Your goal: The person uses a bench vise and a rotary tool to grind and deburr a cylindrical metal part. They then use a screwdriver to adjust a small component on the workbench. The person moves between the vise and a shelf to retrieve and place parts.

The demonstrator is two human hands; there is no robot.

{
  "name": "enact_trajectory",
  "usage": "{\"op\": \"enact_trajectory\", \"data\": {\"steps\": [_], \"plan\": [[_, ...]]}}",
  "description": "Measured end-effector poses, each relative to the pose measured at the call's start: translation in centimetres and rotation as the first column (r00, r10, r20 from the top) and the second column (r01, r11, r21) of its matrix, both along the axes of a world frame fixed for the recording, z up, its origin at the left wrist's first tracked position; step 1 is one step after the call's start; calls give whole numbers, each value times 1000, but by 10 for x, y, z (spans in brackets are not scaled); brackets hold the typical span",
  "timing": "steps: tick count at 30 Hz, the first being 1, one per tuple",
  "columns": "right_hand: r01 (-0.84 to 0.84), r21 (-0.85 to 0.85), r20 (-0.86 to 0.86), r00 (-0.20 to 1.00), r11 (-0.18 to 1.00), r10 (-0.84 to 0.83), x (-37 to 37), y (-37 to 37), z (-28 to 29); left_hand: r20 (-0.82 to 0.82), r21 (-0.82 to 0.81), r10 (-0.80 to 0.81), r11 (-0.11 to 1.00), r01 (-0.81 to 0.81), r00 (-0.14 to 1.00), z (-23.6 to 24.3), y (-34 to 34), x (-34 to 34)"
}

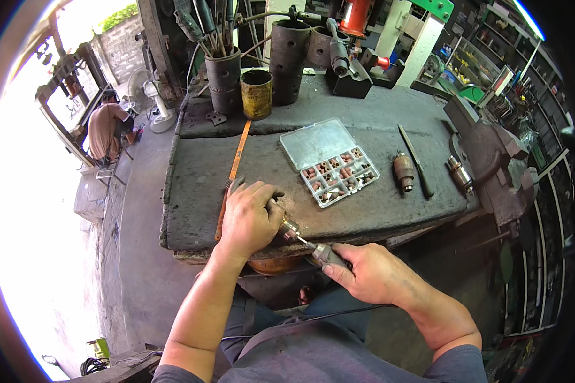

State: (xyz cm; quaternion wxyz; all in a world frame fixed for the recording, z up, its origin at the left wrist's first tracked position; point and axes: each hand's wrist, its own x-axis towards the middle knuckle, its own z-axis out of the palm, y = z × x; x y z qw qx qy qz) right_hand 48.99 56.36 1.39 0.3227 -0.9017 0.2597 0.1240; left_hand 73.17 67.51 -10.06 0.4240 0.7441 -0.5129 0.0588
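A worn, matt grey table is showing a rough, pitted top. Near its middle, a clear glossy plastic box is holding coppery pieces. In front of the box, the hands are gripping a small shiny metal tool and a dull grey metal handpiece. Behind the box, a rusty yellow tin is standing beside dark, matt metal cylinders.

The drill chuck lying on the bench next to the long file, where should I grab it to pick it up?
Take the drill chuck around its wide ribbed barrel, the fattest middle part, coming straight down from above. It lies on its side on the workbench, so both round flanks are free. The file lies close on its right, so keep your fingers short on that side.
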Motion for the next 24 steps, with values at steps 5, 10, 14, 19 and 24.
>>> {"op": "enact_trajectory", "data": {"steps": [5, 10, 14, 19, 24], "plan": [[71, -27, -31, 997, 997, -72, 0, -1, -4, -6, 19, 0, 1000, 0, 1000, 1, 0, 0], [28, -9, 3, 1000, 1000, -28, -3, -4, -8, 7, 3, 7, 1000, -7, 1000, 1, 0, -1], [59, -33, 3, 998, 998, -59, -5, -4, -10, -45, 14, -9, 1000, 10, 999, 0, 0, 0], [70, 6, 29, 997, 998, -70, -6, -3, -10, -17, 12, 6, 1000, -5, 1000, 0, -1, 0], [16, 21, 86, 996, 1000, -18, -5, -1, -13, -25, 7, 3, 1000, -3, 1000, 0, -1, 0]]}}
